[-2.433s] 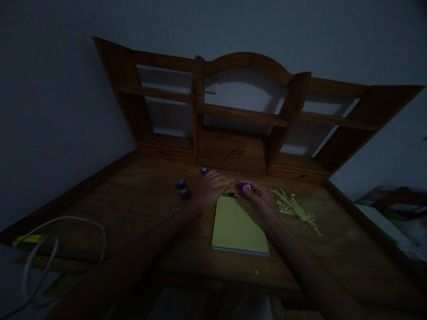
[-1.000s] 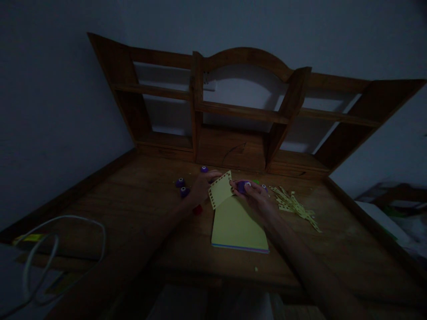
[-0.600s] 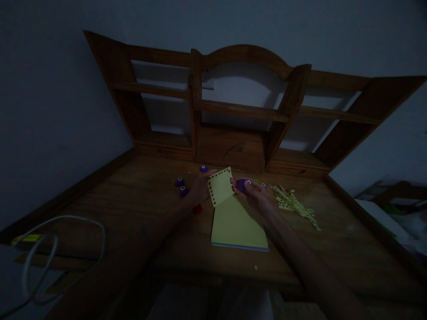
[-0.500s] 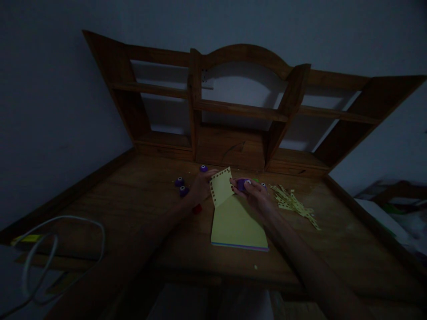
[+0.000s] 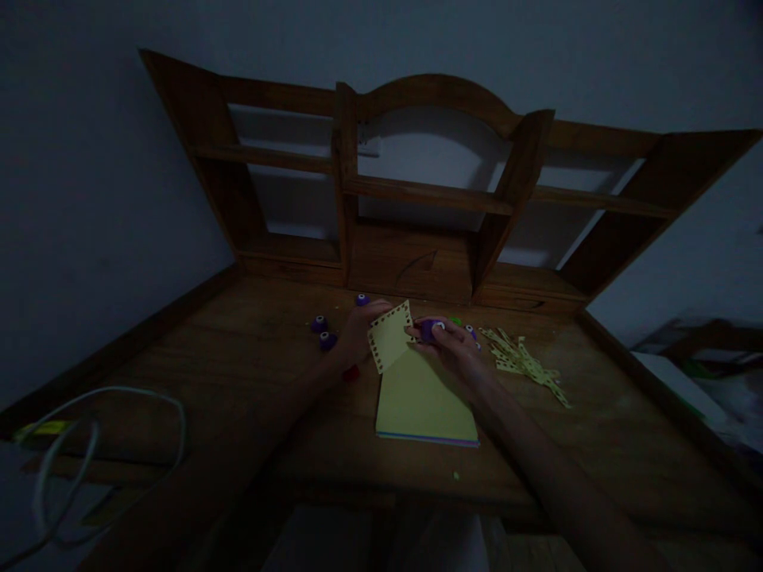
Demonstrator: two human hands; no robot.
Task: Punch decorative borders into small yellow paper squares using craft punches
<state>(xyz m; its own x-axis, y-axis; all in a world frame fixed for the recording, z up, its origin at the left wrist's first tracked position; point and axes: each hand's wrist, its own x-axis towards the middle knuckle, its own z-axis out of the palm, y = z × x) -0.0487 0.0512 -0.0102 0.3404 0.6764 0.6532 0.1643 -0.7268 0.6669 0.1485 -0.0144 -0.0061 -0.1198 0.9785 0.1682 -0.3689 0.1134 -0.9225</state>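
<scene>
My left hand grips a small yellow paper sheet by its left side. Punched holes run along several of the sheet's edges. In my right hand is a purple craft punch, held at the sheet's right edge with the thumb on top. Whether the paper sits inside the punch's slot is hard to tell in the dim light. Beneath both lies a stack of coloured paper, yellow on top. Purple punches and a red object lie beside my left hand.
To the right is a heap of punched yellow paper strips. Another punch and a green piece show behind my right hand. A wooden shelf unit rises at the back. A white cable loops at the left.
The held yellow sheet has turned and shifted slightly left. My right hand, with the purple punch, has moved a little down and left along the sheet's edge.
</scene>
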